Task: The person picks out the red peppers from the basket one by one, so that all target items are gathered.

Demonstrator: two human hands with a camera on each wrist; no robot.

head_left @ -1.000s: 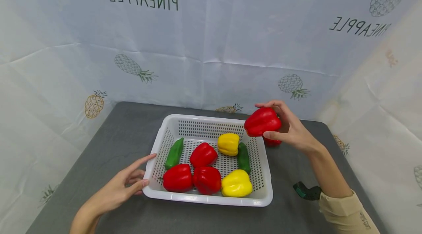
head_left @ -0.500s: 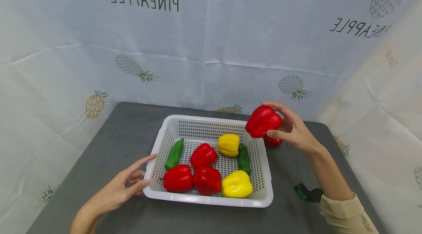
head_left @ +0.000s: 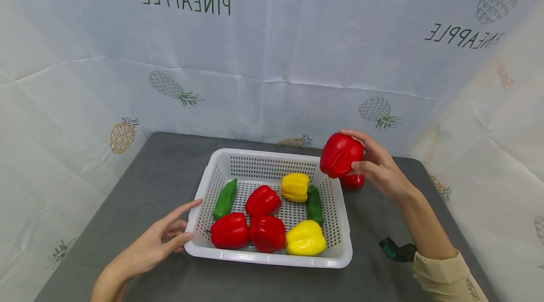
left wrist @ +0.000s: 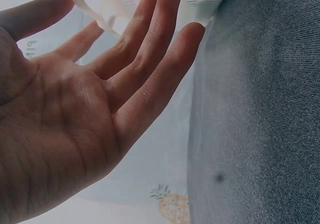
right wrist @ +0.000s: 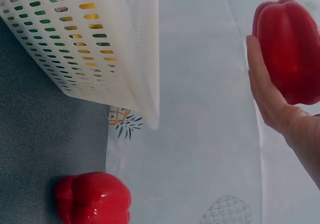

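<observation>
My right hand [head_left: 384, 174] grips a red bell pepper [head_left: 340, 154] above the back right corner of a white slotted basket [head_left: 280, 257]. In the right wrist view this pepper [right wrist: 287, 51] is up in the air, with the thumb along its side. Below it a second red bell pepper [head_left: 352, 181] lies on the table beside the basket. My left hand [head_left: 146, 250] is at the basket's left rim, index finger and thumb extended along it. The left wrist view shows the left hand's fingers [left wrist: 150, 68] loosely spread by the basket wall.
The basket holds several red bell peppers [head_left: 267, 233], a yellow bell pepper [head_left: 305, 237] in front, another yellow one [head_left: 294, 186] behind, and two long green peppers [head_left: 225, 199]. A dark strap-like object [head_left: 397, 250] is by the right forearm. A pineapple-print cloth [head_left: 263, 56] hangs behind the grey table [head_left: 170, 160].
The right hand has shifted slightly right and turned the held red bell pepper from lying sideways to more upright. The left hand and basket stay in place.
</observation>
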